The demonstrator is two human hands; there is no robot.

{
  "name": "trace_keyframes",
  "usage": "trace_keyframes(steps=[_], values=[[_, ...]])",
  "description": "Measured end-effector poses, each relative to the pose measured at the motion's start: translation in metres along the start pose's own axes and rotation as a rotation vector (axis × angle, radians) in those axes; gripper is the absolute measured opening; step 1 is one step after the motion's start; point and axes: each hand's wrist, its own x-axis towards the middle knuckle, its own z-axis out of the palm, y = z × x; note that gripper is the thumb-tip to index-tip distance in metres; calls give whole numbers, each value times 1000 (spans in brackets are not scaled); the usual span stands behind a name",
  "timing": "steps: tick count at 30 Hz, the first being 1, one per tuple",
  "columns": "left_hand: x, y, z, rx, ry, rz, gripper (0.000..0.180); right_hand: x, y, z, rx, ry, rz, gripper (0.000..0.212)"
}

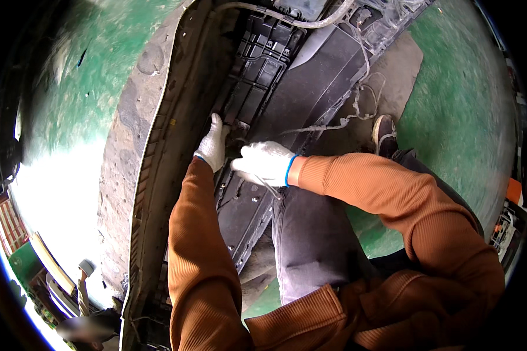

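Note:
My left hand (212, 144), in a white knitted glove, lies against the long dark vehicle part, at the near end of a ribbed black plastic panel (257, 64). One digit stretches out along the panel; the others are partly hidden. Close beside it, my right hand (266, 162), in a matching glove with a blue cuff, is closed around a thin grey metal rod (269, 187). The rod's lower end sticks out below the palm toward my knee; its other end is hidden. A dark gap in the part lies between the two hands.
Left of my arm rises the part's curved wall (158, 117). A loose wiring harness (357, 108) hangs over the right edge, and a grey hose (310, 23) crosses the far end. My shoe (385, 134) is on the right. Another person (88, 327) is at lower left.

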Motion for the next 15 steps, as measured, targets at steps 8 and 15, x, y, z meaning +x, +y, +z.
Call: trace_keyframes(steps=[8, 15], values=[[-25, 8, -2, 266, 79, 37, 119, 15, 2, -7, -30, -21, -25, 16], [-14, -5, -16, 247, 190, 70, 113, 3, -10, -7, 75, 41, -168, 16]])
